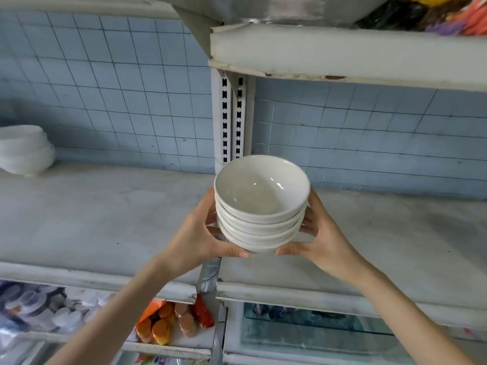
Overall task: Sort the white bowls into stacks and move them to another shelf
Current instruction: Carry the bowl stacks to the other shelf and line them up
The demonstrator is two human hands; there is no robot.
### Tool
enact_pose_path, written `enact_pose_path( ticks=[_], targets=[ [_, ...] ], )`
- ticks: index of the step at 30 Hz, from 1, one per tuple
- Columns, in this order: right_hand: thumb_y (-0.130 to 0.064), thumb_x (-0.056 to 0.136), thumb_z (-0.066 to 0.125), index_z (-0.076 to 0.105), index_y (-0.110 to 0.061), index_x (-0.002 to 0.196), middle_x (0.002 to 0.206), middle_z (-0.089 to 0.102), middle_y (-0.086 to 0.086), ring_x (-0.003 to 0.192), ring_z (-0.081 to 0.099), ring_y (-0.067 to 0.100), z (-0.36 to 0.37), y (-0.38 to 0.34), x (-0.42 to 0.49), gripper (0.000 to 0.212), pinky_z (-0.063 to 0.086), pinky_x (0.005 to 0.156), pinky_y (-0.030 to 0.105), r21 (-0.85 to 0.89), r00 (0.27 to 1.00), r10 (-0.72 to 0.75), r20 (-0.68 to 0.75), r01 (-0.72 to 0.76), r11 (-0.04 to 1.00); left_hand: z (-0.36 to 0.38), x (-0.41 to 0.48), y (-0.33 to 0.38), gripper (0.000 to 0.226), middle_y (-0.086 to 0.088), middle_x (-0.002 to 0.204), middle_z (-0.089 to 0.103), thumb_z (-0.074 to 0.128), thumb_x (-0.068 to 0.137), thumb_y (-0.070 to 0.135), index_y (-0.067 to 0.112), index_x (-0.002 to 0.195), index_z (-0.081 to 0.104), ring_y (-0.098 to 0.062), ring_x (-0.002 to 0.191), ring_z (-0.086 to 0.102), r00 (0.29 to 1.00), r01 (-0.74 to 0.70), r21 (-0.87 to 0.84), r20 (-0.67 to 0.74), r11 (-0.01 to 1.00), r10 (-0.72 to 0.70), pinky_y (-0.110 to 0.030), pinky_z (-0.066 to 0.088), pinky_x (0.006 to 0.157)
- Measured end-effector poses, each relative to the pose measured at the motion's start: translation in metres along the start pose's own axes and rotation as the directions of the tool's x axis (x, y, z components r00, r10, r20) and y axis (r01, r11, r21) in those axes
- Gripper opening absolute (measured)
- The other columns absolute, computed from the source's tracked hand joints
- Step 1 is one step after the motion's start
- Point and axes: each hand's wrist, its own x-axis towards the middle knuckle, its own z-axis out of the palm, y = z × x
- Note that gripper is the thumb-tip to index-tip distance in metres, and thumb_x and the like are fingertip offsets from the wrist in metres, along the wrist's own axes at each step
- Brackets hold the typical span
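Head view: a person stands at white metal shelving against a pale blue tiled wall.
Stack: a nested stack of glossy white ceramic bowls (261, 204), about five rims showing, held in the air above the dusty white middle shelf (105, 219), in front of the slotted white upright (232, 117).
Left hand (200, 238): cupped against the stack's left side, fingers closed around the lower bowls, thumb under the bottom rim.
Right hand (320, 237): mirrored on the right side, fingers wrapped behind, thumb at the base.
Other bowls: a second white stack (25, 150), blurred, rests at the far left of the same shelf, well apart.
Handling: likely rigid, fairly heavy as a stack, and breakable; the glaze looks slick, so the bowls may slide on each other if tilted.
Where to hold: low on both sides with support under the bottom bowl, as now, keeping the stack level.
Below: a lower shelf (168, 327) carries orange packets, partly hidden.
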Motion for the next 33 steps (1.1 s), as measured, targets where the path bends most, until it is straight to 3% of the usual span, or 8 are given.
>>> enact_pose_path(
  ticks=[6,10,14,17,21,24,27,33],
  targets=[
    [-0.054,0.043,0.087,0.020,-0.045,0.142,0.122,0.057,-0.024,0.112,0.057,0.004,-0.005,-0.014,-0.042,0.120,0.046,0.096,0.020,0.035,0.999,-0.019,-0.038,0.020,0.999,0.026,-0.037,0.030,0.099,0.025,0.114,0.064,0.086,0.045,0.029,0.032,0.131,0.038,0.000,0.108,0.060,0.998,-0.010,-0.010,-0.058,1.000,0.010,-0.013,0.049,0.083],
    [-0.052,0.043,0.086,0.020,-0.046,0.140,0.120,0.056,-0.030,0.109,0.057,0.000,-0.010,-0.024,-0.077,0.117,0.046,0.090,0.015,0.062,0.998,-0.022,-0.064,0.026,0.998,0.046,-0.065,0.045,0.102,0.008,0.122,0.063,0.090,0.048,0.028,0.024,0.136,0.040,-0.012,0.113,0.060,0.997,-0.019,-0.029,-0.081,0.999,0.017,-0.024,0.052,0.089],
    [-0.050,0.046,0.086,0.017,-0.041,0.144,0.126,0.056,-0.021,0.115,0.055,0.002,-0.012,-0.038,-0.102,0.120,0.043,0.092,0.013,0.060,0.999,-0.023,-0.043,0.026,0.998,0.058,-0.092,0.056,0.105,0.006,0.124,0.062,0.091,0.048,0.035,0.025,0.139,0.039,-0.015,0.114,0.060,0.995,-0.018,-0.024,-0.101,1.000,0.015,-0.029,0.053,0.088],
    [-0.032,0.050,0.091,0.018,-0.038,0.146,0.126,0.057,-0.016,0.115,0.055,0.004,-0.008,-0.047,-0.112,0.121,0.043,0.094,0.016,0.043,0.999,-0.042,-0.025,0.043,0.998,0.057,-0.110,0.067,0.110,0.007,0.125,0.062,0.092,0.046,0.042,0.026,0.140,0.038,-0.015,0.115,0.060,0.992,-0.025,-0.012,-0.127,1.000,0.024,-0.033,0.052,0.090],
    [-0.024,0.052,0.086,0.017,-0.033,0.147,0.125,0.057,-0.018,0.116,0.055,0.003,0.007,-0.065,-0.113,0.118,0.043,0.098,0.018,0.038,0.997,-0.077,0.001,0.077,0.996,0.043,-0.127,0.076,0.113,0.009,0.123,0.063,0.092,0.043,0.041,0.027,0.141,0.037,-0.014,0.114,0.060,0.984,-0.043,-0.029,-0.172,0.999,0.037,-0.025,0.053,0.086],
    [-0.017,0.053,0.084,0.017,-0.030,0.148,0.125,0.057,-0.021,0.116,0.054,0.002,0.023,-0.079,-0.108,0.117,0.043,0.099,0.019,0.033,0.994,-0.107,0.023,0.106,0.994,0.027,-0.138,0.083,0.112,0.011,0.125,0.062,0.091,0.041,0.048,0.034,0.139,0.038,-0.013,0.115,0.060,0.978,-0.059,-0.026,-0.201,0.998,0.053,-0.027,0.054,0.086],
    [-0.013,0.055,0.088,0.017,-0.031,0.148,0.130,0.055,-0.017,0.118,0.053,0.003,0.045,-0.092,-0.096,0.118,0.042,0.097,0.017,0.032,0.990,-0.139,0.031,0.138,0.990,0.004,-0.149,0.086,0.114,0.007,0.127,0.061,0.091,0.043,0.047,0.028,0.141,0.037,-0.017,0.114,0.061,0.969,-0.085,-0.036,-0.235,0.996,0.074,-0.031,0.055,0.086],
    [-0.027,0.055,0.082,0.022,-0.038,0.147,0.136,0.052,-0.009,0.121,0.052,0.006,0.119,-0.116,-0.064,0.110,0.043,0.095,0.017,0.126,0.978,-0.205,0.026,0.200,0.972,-0.067,-0.175,0.083,0.110,0.003,0.129,0.060,0.091,0.045,0.044,0.026,0.140,0.040,-0.020,0.115,0.061,0.948,-0.120,-0.067,-0.305,0.991,0.094,-0.031,0.056,0.083]
  ],
)
